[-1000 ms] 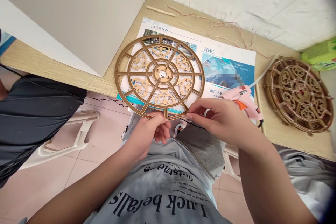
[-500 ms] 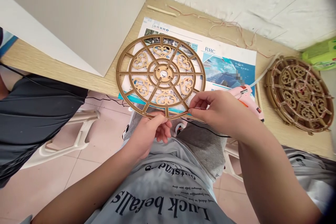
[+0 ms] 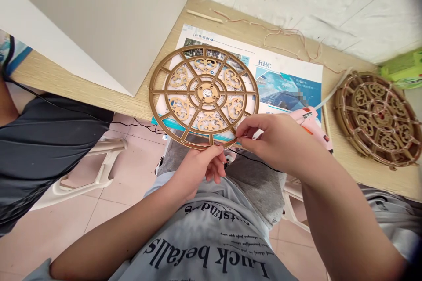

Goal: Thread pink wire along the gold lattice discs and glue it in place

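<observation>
Head view. Noted: large round bronze-coloured lattice frame [image 3: 201, 90] above printed sheet [image 3: 290, 83], near rim out past edge of table [image 3: 372, 175] and over lap. Contact of far rim with sheet: not to be told from this angle.

Left hand [image 3: 194, 169]: clamped on near rim, thumb on top, other fingers loosely curled below. Right hand [image 3: 273, 142]: thumb and forefinger pinched together on thin strand [image 3: 242, 136], apparently wire, right against rim. Possible hold on rim itself: hidden behind fingers. Hands near but apart.

Change over last half second: clear rightward shift of left hand along near rim, toward pinch of right hand. No marked change in right hand. Only slight drift of frame, shared with table and sheet, so probably down to camera.

Reading: shorter span between hands, hence likely firmer backing for rim close to strand; work apparently centred on that short stretch. Fine reddish line along near rim, perhaps more of same strand; too thin to confirm.

Surroundings: pink glue gun [image 3: 316, 131] just beyond right hand, partly covered by it. Farther right, stack of similar frames [image 3: 377, 116], with reddish wire along top one. Loose wire [image 3: 290, 30] on table near wall. Black cable [image 3: 255, 160] below right hand, ends not traceable.
</observation>
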The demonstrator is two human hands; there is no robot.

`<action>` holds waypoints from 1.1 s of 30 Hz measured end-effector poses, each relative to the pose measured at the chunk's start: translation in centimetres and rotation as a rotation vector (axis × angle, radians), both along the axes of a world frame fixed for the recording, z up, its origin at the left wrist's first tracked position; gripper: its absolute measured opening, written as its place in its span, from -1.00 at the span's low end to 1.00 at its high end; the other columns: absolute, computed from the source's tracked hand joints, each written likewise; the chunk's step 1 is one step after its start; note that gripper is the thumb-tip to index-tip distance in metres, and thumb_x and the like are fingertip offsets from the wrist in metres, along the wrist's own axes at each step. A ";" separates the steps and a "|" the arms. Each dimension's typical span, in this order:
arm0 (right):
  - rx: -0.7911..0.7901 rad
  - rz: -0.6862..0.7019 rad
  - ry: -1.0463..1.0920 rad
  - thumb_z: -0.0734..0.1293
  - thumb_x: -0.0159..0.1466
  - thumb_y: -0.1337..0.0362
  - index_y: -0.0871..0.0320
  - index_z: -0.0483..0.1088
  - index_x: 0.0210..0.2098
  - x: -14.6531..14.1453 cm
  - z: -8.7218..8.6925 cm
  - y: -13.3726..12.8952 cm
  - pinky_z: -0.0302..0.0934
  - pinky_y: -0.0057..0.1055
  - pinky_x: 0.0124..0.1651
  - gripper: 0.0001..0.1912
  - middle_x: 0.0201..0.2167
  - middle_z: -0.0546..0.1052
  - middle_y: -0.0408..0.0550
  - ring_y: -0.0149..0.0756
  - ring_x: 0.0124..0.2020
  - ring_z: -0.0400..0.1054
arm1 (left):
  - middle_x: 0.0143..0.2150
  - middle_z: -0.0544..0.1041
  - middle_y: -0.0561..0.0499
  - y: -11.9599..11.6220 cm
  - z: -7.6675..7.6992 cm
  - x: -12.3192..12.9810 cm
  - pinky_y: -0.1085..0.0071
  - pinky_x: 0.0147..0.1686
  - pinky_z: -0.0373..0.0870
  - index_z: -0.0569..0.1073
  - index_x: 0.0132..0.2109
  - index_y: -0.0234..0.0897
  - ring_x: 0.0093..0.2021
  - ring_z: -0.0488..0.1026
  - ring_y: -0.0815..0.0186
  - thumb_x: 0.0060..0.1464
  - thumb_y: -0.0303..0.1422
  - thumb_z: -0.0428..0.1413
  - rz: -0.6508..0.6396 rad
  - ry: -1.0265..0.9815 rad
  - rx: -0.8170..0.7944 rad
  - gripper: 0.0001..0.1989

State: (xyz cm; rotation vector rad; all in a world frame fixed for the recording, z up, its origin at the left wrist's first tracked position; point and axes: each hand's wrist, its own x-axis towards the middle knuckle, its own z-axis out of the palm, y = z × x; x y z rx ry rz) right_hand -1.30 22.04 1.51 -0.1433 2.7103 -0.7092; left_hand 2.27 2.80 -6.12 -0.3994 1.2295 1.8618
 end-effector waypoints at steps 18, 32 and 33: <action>-0.339 -0.246 0.083 0.50 0.39 0.20 0.06 0.63 -0.08 5.3 -1.5 1.9 0.42 -0.42 -0.26 -0.86 -0.15 0.70 -0.12 -0.34 -0.28 0.58 | -0.45 0.59 -0.07 -0.5 -0.8 0.4 0.52 -0.51 0.29 0.62 -0.24 -0.36 -0.50 0.53 0.34 0.14 0.28 0.27 -0.022 0.028 0.061 -0.33; -0.369 -0.200 -0.134 0.37 0.45 0.26 0.14 0.54 -0.30 8.3 -3.5 -1.6 0.15 -0.44 -0.38 -0.81 -0.43 0.54 -0.19 -0.41 -0.43 0.35 | -0.46 0.60 -0.13 -2.6 -0.6 -0.9 0.51 -0.52 0.32 0.67 -0.33 -0.38 -0.51 0.53 0.31 0.00 0.22 0.40 -0.001 0.011 -0.022 -0.36; -0.356 -0.157 -0.142 0.36 0.45 0.27 0.13 0.56 -0.26 8.4 -3.3 -1.4 0.18 -0.44 -0.35 -0.84 -0.38 0.57 -0.17 -0.39 -0.37 0.39 | -0.45 0.60 -0.12 -2.6 -0.6 -1.0 0.51 -0.52 0.33 0.67 -0.33 -0.38 -0.50 0.53 0.31 -0.03 0.19 0.43 0.002 0.008 -0.039 -0.38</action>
